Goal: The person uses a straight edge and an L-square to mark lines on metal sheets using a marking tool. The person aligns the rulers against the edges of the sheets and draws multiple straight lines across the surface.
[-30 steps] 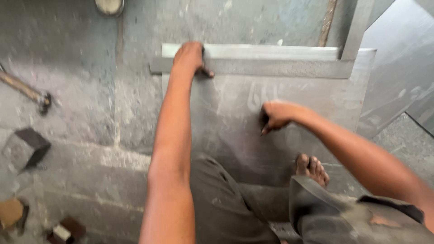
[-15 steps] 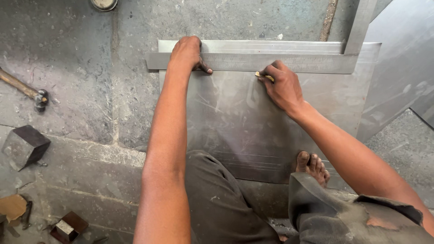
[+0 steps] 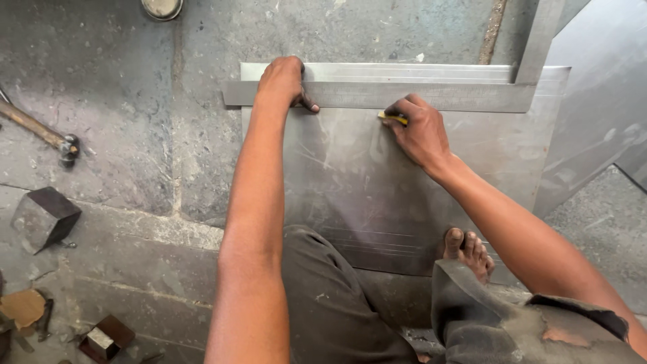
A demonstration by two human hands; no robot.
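**Metal sheet marked along a steel square on a concrete floor**

The metal sheet [image 3: 377,182] lay flat on the grey concrete floor [image 3: 121,121], directly in front of the crouching person, its near edge under a bare foot [image 3: 468,249] that rested on it. Across the sheet's far edge lay a large steel square [image 3: 438,96], its long blade running left to right and its short arm rising toward the top right of the view.

The left hand [image 3: 283,81] pressed down on the left part of the blade, fingers curled over its far side and the thumb pointing along the near edge; it gripped nothing, only pinned the blade to the sheet. The right hand [image 3: 419,128] was closed around a small yellow marking tool [image 3: 392,118], pinched between thumb and fingers, with the tip just below the blade's near edge, about midway along it. Whether the tip touched the sheet could not be told.

Faint parallel lines showed on the sheet close to the foot. Well to the left, a hammer [image 3: 40,131] lay on the floor, with a dark metal block [image 3: 46,217] nearer the person and a smaller block [image 3: 104,337] at the bottom left. A round object [image 3: 162,8] sat at the top edge of the view.
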